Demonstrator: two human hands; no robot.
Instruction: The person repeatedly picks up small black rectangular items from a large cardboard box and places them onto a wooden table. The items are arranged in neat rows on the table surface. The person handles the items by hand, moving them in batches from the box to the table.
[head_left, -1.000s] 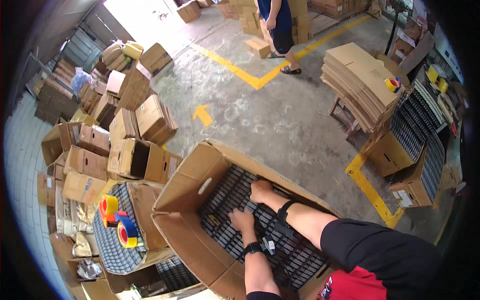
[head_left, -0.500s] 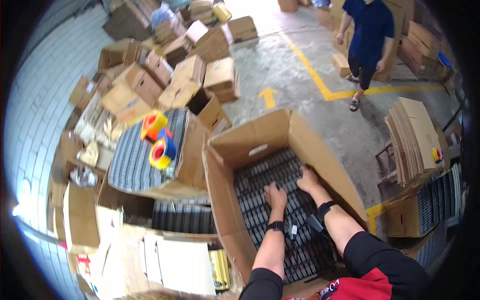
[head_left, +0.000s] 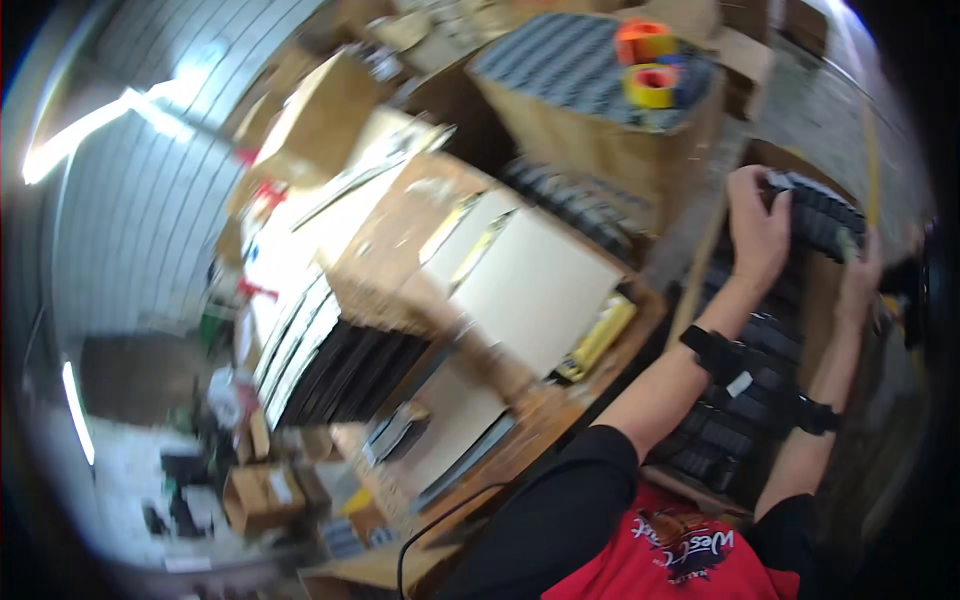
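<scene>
At the right of the head view, my left hand and my right hand grip a row of dark ridged pieces from its two ends. What exactly these pieces are I cannot make out. They are held up over a deep cardboard box. More dark ridged pieces lie in that box, below my forearms. My left fingers curl around the near end; my right fingers are partly blurred. Both wrists wear black straps.
Left of the box stands a wooden table with pale flat sheets and a stack of dark sheets. Beyond it, tape dispensers rest on a carton filled with grey ridged pieces. A black cable hangs by the table.
The view has swung so that the box now lies at the right and the table shows. Both hands have come up from the box's contents with a row of dark ridged pieces between them.
</scene>
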